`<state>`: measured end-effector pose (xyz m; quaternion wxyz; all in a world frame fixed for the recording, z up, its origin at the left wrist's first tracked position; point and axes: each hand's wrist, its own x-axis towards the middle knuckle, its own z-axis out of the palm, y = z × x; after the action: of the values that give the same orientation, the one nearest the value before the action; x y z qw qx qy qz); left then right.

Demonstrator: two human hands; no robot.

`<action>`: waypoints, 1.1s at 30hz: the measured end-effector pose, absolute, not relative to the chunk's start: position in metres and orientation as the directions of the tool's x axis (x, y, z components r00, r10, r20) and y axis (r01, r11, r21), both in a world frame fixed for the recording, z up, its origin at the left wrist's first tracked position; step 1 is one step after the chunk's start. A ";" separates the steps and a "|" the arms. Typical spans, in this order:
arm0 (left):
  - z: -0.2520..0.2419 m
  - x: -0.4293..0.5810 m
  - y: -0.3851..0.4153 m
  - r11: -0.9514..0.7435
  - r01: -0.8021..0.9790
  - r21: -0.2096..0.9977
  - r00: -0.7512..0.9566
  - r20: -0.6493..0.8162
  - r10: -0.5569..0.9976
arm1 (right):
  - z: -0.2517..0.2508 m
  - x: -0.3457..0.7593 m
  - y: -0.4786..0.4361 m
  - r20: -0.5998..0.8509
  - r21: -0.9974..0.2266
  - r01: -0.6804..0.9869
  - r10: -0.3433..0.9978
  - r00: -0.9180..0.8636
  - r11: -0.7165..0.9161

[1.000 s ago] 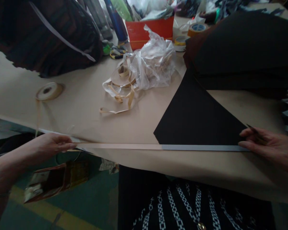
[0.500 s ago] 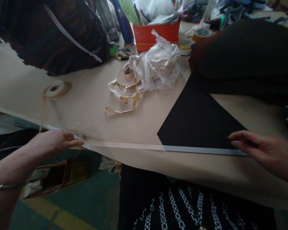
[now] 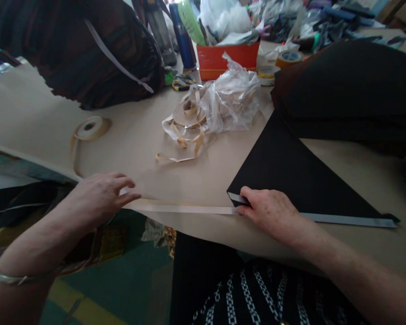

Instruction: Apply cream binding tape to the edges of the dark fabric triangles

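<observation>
A black sheet (image 3: 284, 167), fabric or thin board, lies on the table with its pointed left corner near my right hand (image 3: 269, 210). A pale tape strip (image 3: 189, 209) runs along the table's front edge to that corner, and a light grey band continues along the sheet's lower edge. My right hand is closed at the left corner, with thumb and fingers pinching the sheet's edge where a short grey strip shows. My left hand (image 3: 110, 192) hovers by the tape's left end, thumb and fingers apart. A tape roll (image 3: 89, 128) stands behind it, its loose end trailing down.
Another tape roll (image 3: 188, 113) with loose curls lies beside a clear plastic bag (image 3: 233, 97). Behind are a red box (image 3: 228, 58), a blue bottle (image 3: 186, 43) and scissors (image 3: 183, 81). Dark stacks stand at left (image 3: 104, 58) and right (image 3: 348, 90).
My right hand has moved left from the sheet's right end to its left corner. My left hand's fingers have come apart and it no longer pinches the tape.
</observation>
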<state>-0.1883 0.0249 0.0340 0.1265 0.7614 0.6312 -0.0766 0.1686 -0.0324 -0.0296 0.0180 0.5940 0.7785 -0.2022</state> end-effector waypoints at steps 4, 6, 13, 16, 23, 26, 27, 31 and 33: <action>0.025 -0.115 0.001 -0.476 0.868 0.140 0.495 -0.172 0.852 | -0.023 0.176 -0.034 -0.244 -0.480 0.867 0.928 -0.281 0.136; 0.015 -0.078 -0.011 -0.535 0.813 0.231 0.577 -0.189 0.795 | -0.019 0.184 -0.035 -0.217 -0.627 0.775 0.936 -0.279 0.086; -0.005 -0.013 -0.025 -0.563 0.807 0.177 0.590 -0.201 0.782 | -0.004 0.197 -0.049 -0.091 -0.779 0.607 0.928 -0.360 0.159; -0.004 -0.010 -0.022 -0.552 0.821 0.143 0.570 -0.200 0.797 | -0.005 0.192 -0.053 -0.191 -0.763 0.636 0.899 -0.394 0.117; -0.005 -0.009 -0.019 -0.569 0.815 0.104 0.578 -0.201 0.791 | -0.022 0.177 -0.057 -0.298 -0.763 0.644 0.911 -0.284 -0.049; -0.005 -0.007 -0.018 -0.573 0.815 0.088 0.578 -0.205 0.790 | -0.027 0.172 -0.059 -0.311 -0.738 0.674 0.906 -0.287 -0.040; -0.004 -0.006 -0.018 -0.576 0.813 0.085 0.580 -0.206 0.788 | -0.028 0.170 -0.060 -0.304 -0.727 0.686 0.908 -0.290 -0.024; 0.000 -0.006 -0.018 -0.596 0.799 0.083 0.598 -0.216 0.772 | -0.033 0.166 -0.064 -0.265 -0.661 0.749 0.921 -0.285 0.042; 0.003 -0.006 -0.017 -0.598 0.797 0.086 0.600 -0.229 0.767 | -0.035 0.165 -0.065 -0.263 -0.629 0.775 0.922 -0.285 0.060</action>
<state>-0.0057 -0.0174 0.0027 0.0896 0.8899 0.4392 -0.0842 0.1652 -0.0651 -0.0355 -0.1043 0.5888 0.7205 -0.3511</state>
